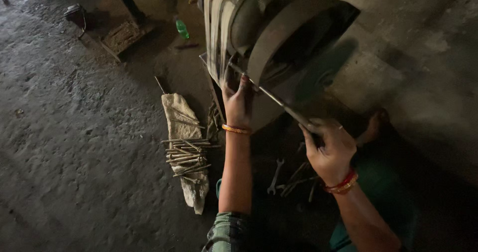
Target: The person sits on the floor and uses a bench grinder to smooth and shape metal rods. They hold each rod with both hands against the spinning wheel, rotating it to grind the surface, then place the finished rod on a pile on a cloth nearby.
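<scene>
A thin metal rod is held against a large grinding machine.

The rod is gripped near its lower end by the right hand, clenched around it; its upper end is pressed by the left hand. A green bottle is seen on the floor; more rods are piled on a stone, a spanner nearby.

Shot from a single head-worn camera, looking steeply down and forward, close above the grinding machine; machine at upper right, bare concrete floor left of it.
</scene>
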